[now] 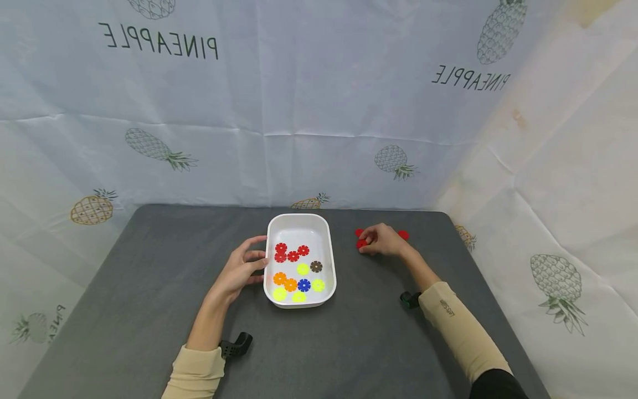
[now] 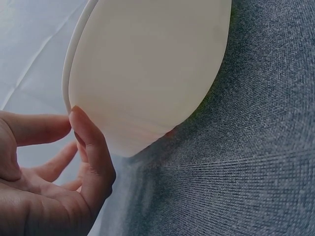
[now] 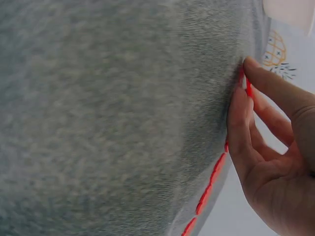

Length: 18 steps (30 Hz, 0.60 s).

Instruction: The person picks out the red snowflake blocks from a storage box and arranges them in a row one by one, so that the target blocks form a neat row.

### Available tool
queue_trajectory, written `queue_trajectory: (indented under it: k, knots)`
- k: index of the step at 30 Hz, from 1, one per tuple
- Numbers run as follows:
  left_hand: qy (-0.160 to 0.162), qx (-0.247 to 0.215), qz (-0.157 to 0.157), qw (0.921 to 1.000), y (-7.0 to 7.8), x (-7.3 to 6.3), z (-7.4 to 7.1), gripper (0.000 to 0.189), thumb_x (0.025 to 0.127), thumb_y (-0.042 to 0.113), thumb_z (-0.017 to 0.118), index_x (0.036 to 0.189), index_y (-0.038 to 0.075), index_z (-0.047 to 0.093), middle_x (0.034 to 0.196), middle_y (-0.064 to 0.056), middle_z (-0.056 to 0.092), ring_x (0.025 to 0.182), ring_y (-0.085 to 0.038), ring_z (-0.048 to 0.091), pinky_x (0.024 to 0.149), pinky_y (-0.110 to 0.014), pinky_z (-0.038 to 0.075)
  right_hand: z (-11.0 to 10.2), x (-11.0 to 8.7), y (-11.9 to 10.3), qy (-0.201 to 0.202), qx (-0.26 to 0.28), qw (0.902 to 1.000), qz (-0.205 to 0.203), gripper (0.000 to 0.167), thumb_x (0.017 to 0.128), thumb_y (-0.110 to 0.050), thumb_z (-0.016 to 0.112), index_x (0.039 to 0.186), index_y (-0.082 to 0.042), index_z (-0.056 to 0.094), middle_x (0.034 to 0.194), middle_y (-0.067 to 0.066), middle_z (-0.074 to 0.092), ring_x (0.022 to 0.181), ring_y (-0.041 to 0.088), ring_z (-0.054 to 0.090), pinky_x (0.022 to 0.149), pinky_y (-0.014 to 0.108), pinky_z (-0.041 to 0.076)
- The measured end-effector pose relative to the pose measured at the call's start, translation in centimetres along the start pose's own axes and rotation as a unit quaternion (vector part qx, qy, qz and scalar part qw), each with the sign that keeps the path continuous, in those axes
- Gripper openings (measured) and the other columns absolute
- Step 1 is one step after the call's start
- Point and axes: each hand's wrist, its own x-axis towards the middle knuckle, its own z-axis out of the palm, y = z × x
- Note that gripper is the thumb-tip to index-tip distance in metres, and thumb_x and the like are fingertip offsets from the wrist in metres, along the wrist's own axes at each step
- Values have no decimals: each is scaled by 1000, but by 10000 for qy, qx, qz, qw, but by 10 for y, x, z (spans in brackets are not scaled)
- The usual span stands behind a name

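A white rectangular tray (image 1: 326,293) stands near the middle of the table, with several flower-shaped plastic discs in red, orange, yellow-green, blue and brown inside. My left hand (image 1: 238,272) pinches the tray's left rim between thumb and finger; the left wrist view shows the tray's outer wall (image 2: 147,64) close by. To the right of the tray, my right hand (image 1: 385,241) pinches a red disc (image 1: 361,244) just above the table. In the right wrist view the red disc (image 3: 248,88) shows edge-on between thumb and fingertips. Another red disc (image 1: 359,232) lies just beyond these fingers.
One more red disc (image 1: 403,235) lies behind the right wrist. The dark grey table (image 1: 344,354) ends at a white curtain (image 1: 319,100) printed with pineapples, which hangs along the back and sides. Black bands (image 1: 237,344) sit at both wrists.
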Motion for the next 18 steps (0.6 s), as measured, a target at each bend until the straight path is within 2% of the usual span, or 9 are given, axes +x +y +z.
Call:
queue_trajectory:
  k: [4,12,18]
  knots:
    - [-6,5,1,10000,0,0,0,64,105,9,66,164,18,42,130,-20,61,103,-28,73,82,-35,66,2,-1,3,27,73,10000,1,31,94,-14,86,119,2,76,102,13,70,70,10,72,69,28,60]
    - [-3,1,11,10000,0,1,0,64,105,9,66,164,17,42,129,-20,61,104,-29,73,84,-36,66,1,-1,2,130,378,9992,44,35,94,-14,85,123,2,75,101,10,69,71,11,71,69,31,63]
    - [9,4,4,10000,0,0,0,64,105,9,66,164,18,42,130,-20,61,105,-29,72,83,-35,66,-1,3,-16,431,491,9975,-277,37,94,-16,85,123,4,75,102,12,72,78,14,69,68,27,59]
